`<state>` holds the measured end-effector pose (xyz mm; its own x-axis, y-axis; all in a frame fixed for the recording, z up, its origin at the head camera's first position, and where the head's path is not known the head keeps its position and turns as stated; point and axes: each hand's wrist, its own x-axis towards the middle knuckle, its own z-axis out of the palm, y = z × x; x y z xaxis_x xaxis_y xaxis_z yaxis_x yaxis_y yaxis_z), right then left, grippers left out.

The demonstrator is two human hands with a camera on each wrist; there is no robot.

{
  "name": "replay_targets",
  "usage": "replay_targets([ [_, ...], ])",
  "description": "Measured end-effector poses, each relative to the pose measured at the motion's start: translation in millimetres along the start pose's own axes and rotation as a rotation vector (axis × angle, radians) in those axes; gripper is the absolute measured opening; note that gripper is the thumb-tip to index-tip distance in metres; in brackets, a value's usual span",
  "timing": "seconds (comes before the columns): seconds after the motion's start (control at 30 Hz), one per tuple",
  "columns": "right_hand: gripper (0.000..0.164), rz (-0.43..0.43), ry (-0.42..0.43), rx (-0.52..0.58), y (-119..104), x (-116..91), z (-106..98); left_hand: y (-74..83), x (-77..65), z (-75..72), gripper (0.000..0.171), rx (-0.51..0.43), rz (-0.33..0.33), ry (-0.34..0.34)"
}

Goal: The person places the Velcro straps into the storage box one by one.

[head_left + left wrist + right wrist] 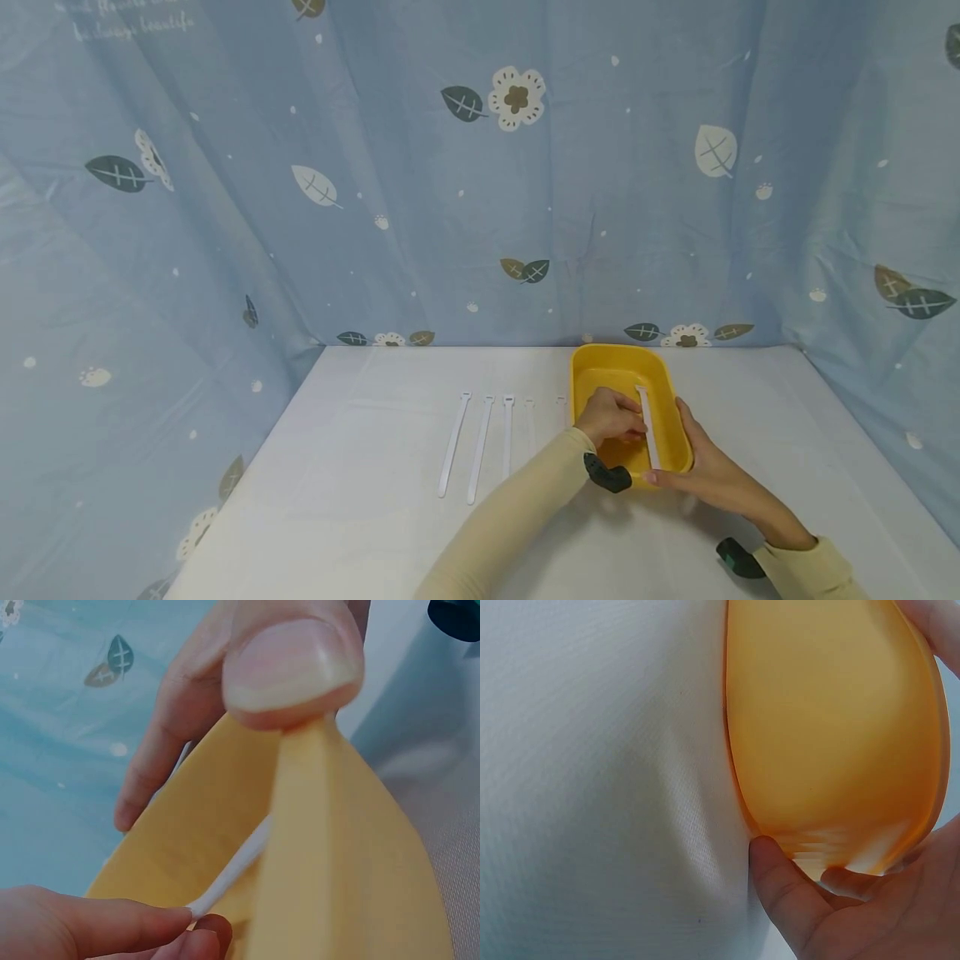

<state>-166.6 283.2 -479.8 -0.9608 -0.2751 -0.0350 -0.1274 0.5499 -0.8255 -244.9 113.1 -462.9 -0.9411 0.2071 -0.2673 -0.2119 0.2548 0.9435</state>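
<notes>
My right hand (712,467) grips the yellow tray (682,446) at its near right corner, with the thumb on the rim. In the right wrist view, fingers of that hand (832,907) lie against the outside of the tray (825,712). Reaching into the tray, my left hand (615,414) pinches a flat white cable tie (649,429) with a slotted head at its far end. The left wrist view shows the pinch on the cable tie (236,862) between thumb and finger, while the right thumb (292,671) presses the rim close to the camera.
Left of the tray, several cable ties (453,446) lie side by side on the white table (360,500), partly behind the left sleeve (510,517). A blue patterned curtain (420,208) hangs behind and around the table. Dark wrist devices (738,558) sit at both wrists.
</notes>
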Motion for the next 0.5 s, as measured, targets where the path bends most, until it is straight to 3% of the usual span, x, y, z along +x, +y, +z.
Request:
replay_targets([
  [0.5,0.125,0.044,0.003,-0.013,-0.9,2.6,1.3,2.4,-0.8,-1.8,0.009,-0.026,-0.009,-0.013],
])
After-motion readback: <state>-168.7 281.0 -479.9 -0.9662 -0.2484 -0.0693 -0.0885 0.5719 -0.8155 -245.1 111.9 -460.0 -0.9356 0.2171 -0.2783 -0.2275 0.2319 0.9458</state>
